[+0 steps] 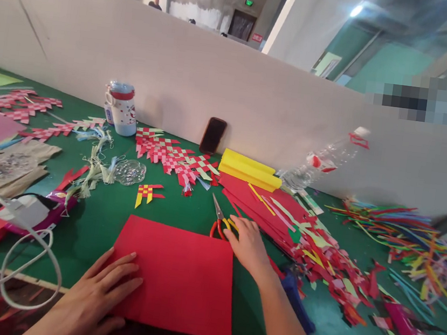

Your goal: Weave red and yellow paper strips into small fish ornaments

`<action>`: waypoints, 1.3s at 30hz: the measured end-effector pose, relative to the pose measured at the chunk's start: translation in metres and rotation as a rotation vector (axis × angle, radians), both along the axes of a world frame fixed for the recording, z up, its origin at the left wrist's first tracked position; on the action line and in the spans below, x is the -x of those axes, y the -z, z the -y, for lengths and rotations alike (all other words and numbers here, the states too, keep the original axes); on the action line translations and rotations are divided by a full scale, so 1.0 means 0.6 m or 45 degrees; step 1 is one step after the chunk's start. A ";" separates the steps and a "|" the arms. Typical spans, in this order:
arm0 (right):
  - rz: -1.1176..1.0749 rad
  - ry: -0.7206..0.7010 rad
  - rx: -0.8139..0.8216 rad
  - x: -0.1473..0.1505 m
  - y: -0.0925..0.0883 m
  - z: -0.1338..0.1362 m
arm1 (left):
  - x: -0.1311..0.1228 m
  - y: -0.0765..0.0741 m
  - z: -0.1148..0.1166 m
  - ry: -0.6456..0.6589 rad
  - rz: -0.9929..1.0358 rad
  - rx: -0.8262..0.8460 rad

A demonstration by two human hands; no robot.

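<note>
A sheet of red paper (pixel 179 279) lies flat on the green table in front of me. My left hand (pixel 100 293) rests on its left edge, fingers spread. Past its upper right corner lies a pair of scissors (pixel 219 210) with red and yellow handles, blades pointing away from me. My right hand (pixel 249 244) has its thumb and fingers at the yellow handle loop, which they partly cover. A small woven red and yellow paper piece (pixel 147 193) sits beyond the sheet.
Woven red and pink pieces (pixel 171 156), a phone (pixel 213 135), a cup (pixel 122 109) and a yellow paper roll (pixel 250 169) line the partition. At right are paper scraps (pixel 334 262), a bottle (pixel 322 160) and a purple tool (pixel 411 332). A white cable (pixel 55 261) loops at left.
</note>
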State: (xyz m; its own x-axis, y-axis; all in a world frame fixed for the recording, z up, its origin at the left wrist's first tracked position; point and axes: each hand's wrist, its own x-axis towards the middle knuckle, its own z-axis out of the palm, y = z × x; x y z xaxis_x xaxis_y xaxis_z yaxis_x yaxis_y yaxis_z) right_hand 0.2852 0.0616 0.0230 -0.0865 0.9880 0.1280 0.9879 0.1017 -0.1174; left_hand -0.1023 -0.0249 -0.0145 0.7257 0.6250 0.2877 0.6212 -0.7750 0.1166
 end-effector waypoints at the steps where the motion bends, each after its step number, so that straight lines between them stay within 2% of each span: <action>1: -0.004 0.005 -0.003 0.010 0.002 0.005 | 0.004 0.000 0.002 -0.007 -0.004 -0.003; 6: 0.010 0.050 0.003 0.040 0.013 0.014 | 0.013 0.001 0.008 -0.019 -0.032 -0.025; 14: 0.053 -0.049 -0.073 0.035 0.017 -0.002 | 0.012 0.012 0.010 -0.050 -0.083 -0.090; 17: 0.078 -0.024 -0.141 0.005 0.009 -0.017 | 0.007 0.010 0.009 -0.044 -0.084 -0.057; 22: 0.109 0.133 -0.235 -0.081 0.004 -0.058 | -0.012 -0.003 0.002 -0.097 -0.036 0.102; 26: 0.127 0.214 -0.223 -0.130 0.020 -0.076 | -0.025 -0.012 -0.006 -0.090 0.021 0.186; 31: 0.100 0.246 -0.181 -0.152 0.039 -0.079 | -0.052 -0.013 -0.021 -0.099 0.013 0.246; 35: 0.040 0.199 -0.218 -0.137 0.033 -0.064 | -0.072 -0.016 -0.038 -0.056 0.051 0.235; 37: -0.005 0.130 -0.262 -0.107 0.025 -0.047 | -0.077 -0.022 -0.051 -0.075 0.074 0.213; 39: -0.066 0.009 -0.293 -0.063 0.016 -0.029 | -0.081 -0.032 -0.074 -0.181 0.074 0.190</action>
